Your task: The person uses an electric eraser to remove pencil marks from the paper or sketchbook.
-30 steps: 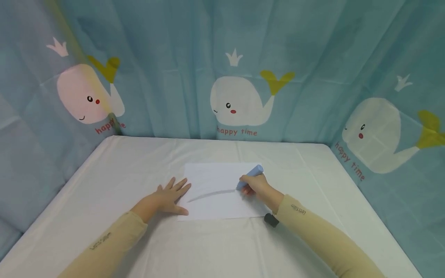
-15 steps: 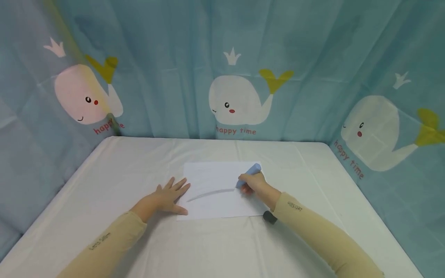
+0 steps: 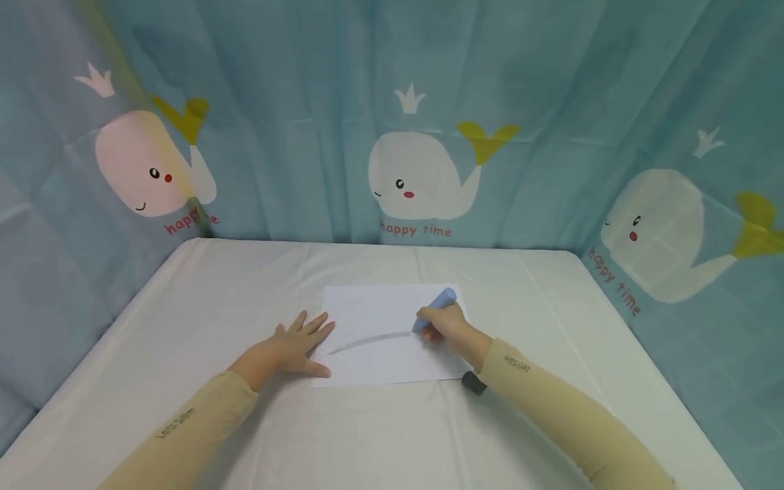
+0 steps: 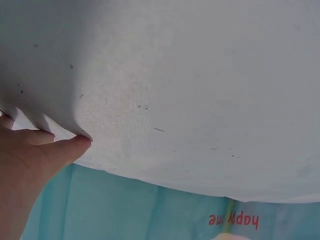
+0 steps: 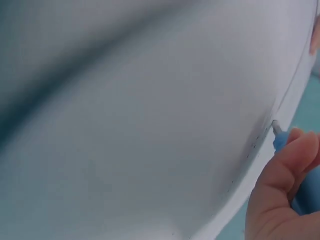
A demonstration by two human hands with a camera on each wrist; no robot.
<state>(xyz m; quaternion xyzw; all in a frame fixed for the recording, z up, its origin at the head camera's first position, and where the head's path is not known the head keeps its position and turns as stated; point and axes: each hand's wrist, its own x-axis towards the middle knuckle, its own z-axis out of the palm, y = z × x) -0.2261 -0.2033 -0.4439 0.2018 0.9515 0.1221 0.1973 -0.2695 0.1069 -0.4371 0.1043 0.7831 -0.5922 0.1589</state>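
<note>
A white sheet of paper lies on the white-covered table in the head view, with a thin grey streak curving across it. My left hand rests on the sheet's left edge, fingers spread; in the left wrist view its fingers show at the far left. My right hand grips a thick blue marker, tilted, its tip down at the streak's right end. Up close in the right wrist view, the marker's grey tip is at the sheet, and the curled thumb and fingers cover part of its blue body.
A small black cap-like piece lies at the sheet's lower right corner, partly beside my right sleeve. A blue-green curtain with whale prints encloses the back and sides of the white table.
My right hand and the marker have shifted slightly to the left in the head view, which itself moved a little. The left hand stays in place on the sheet.
</note>
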